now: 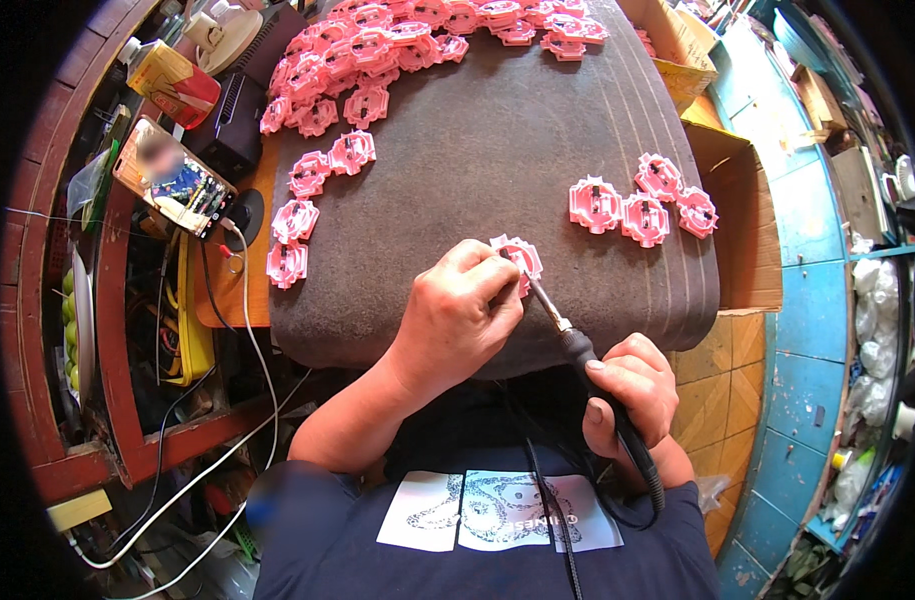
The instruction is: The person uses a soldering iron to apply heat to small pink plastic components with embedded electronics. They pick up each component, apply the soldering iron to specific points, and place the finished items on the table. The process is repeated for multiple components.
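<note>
My right hand point(635, 390) is closed round the black handle of a soldering iron point(577, 347). The iron's metal tip reaches up and left to a pink plastic part point(523, 257) near the front edge of the dark mat. My left hand point(460, 305) is pinched at the left side of that same part, and a small dark thing shows by its fingertips. What exactly those fingers hold is too small to make out. Right of the hands lies a small group of similar pink parts point(644, 214), each with a dark piece in its middle.
A big heap of pink parts point(367, 48) covers the mat's far left, with several more point(295, 220) down its left edge. A lit phone point(174, 178) leans at left beside a bottle point(173, 83). White cable point(267, 360) hangs there. Cardboard boxes point(734, 200) stand right.
</note>
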Action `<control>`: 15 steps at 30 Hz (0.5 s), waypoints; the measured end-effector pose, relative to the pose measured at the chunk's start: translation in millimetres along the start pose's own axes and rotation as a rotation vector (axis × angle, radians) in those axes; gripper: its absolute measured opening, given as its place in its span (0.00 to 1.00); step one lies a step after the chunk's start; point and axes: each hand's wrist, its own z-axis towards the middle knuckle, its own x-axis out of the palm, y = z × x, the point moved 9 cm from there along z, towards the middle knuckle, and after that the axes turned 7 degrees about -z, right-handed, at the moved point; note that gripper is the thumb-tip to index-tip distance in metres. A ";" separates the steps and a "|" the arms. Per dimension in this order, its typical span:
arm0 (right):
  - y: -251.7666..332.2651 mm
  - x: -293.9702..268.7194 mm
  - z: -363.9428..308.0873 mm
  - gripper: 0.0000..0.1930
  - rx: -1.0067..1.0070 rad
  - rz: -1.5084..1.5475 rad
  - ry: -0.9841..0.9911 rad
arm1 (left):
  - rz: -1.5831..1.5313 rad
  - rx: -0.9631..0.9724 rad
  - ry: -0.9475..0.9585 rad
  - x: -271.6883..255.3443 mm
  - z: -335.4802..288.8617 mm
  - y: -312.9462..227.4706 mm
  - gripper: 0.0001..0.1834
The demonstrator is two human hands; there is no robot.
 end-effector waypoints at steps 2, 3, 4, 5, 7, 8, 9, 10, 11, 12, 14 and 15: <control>0.1 0.6 -0.1 0.15 0.003 -0.002 0.006 | -0.001 -0.006 -0.002 0.0 0.2 0.1 0.07; 0.3 0.8 -0.3 0.15 0.005 -0.003 0.009 | 0.001 -0.004 0.001 0.2 0.5 -0.4 0.07; 0.5 0.6 -0.6 0.15 0.007 -0.006 0.012 | 0.004 -0.001 0.003 0.3 1.1 -0.7 0.07; 0.8 0.1 -1.1 0.15 0.008 -0.008 0.016 | 0.006 0.001 0.005 0.6 1.3 -1.0 0.07; 0.7 0.2 -1.2 0.15 0.009 -0.005 0.019 | 0.003 -0.005 0.002 0.9 0.8 -0.2 0.06; 0.9 0.4 -0.9 0.15 0.009 -0.001 0.019 | 0.001 -0.007 0.001 1.0 0.6 0.2 0.06; 1.0 0.4 -0.8 0.14 0.009 0.002 0.020 | 0.000 -0.007 0.001 1.0 0.7 0.2 0.06; 0.9 0.3 -0.7 0.14 0.012 0.000 0.018 | -0.001 -0.006 0.000 0.9 0.8 0.2 0.06; 0.9 0.4 -0.6 0.14 0.016 -0.003 0.017 | -0.002 -0.005 -0.001 0.9 0.9 0.3 0.06; 1.0 0.4 -0.6 0.14 0.018 -0.004 0.015 | -0.001 -0.007 -0.001 0.8 0.8 0.4 0.06; 1.1 -0.1 -1.9 0.14 0.024 -0.006 0.011 | 0.000 -0.011 -0.002 0.7 0.6 0.7 0.06; 1.0 -0.4 -2.2 0.14 0.027 -0.008 0.009 | 0.002 -0.009 -0.003 0.8 0.7 0.5 0.06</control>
